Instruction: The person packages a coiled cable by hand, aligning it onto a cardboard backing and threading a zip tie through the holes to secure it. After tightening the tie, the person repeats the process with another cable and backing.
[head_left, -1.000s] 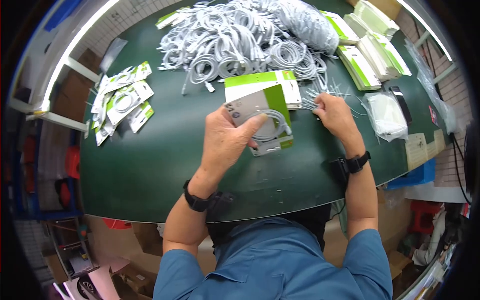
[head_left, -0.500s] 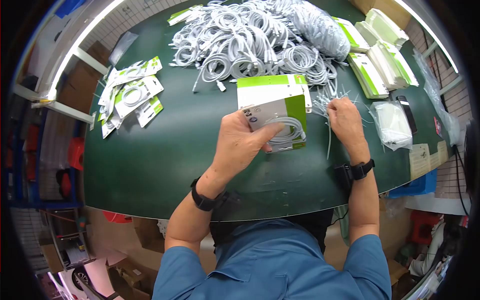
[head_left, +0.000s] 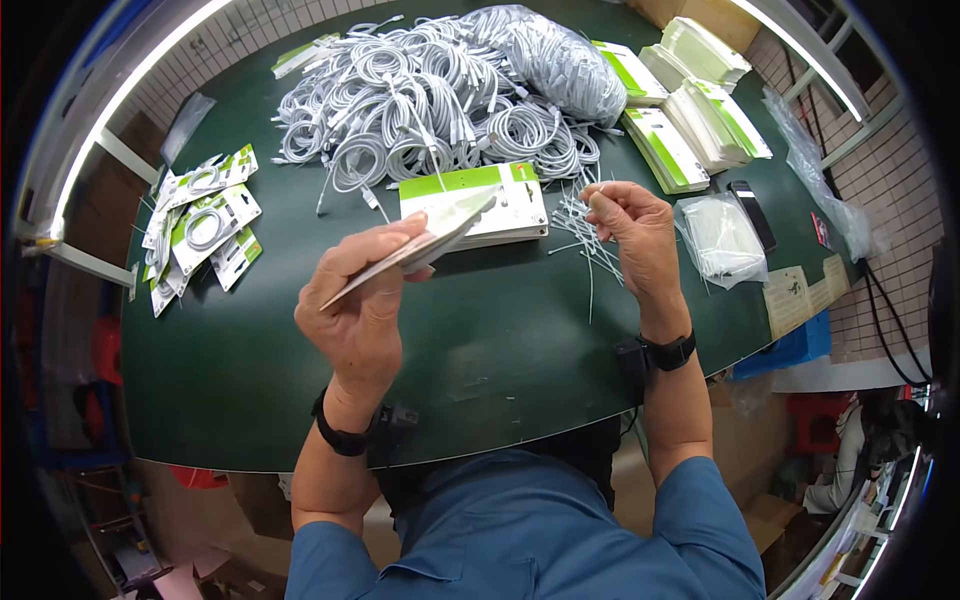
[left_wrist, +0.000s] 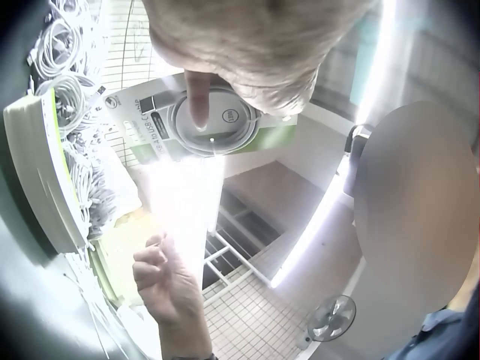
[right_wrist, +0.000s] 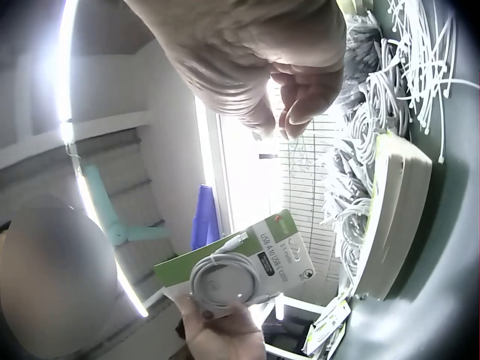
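Note:
My left hand grips a green-and-white card, tilted nearly edge-on in the head view. A coiled white USB cable sits on the card's front, where the right wrist view shows it plainly. In the left wrist view one finger reaches across the middle of the coil. Raised at the near side of a pile of thin white cable ties, my right hand pinches with thumb and forefinger. The cable tie there is mostly hidden by the fingertips.
A stack of cards lies ahead, before a heap of coiled cables and a full plastic bag. Carded cables are piled left. More card stacks, a bag and a black phone lie right.
My left hand has moved left and turned the card from face-up to nearly edge-on. My right hand has lifted from among the cable ties, fingertips pinched. The head view has shifted.

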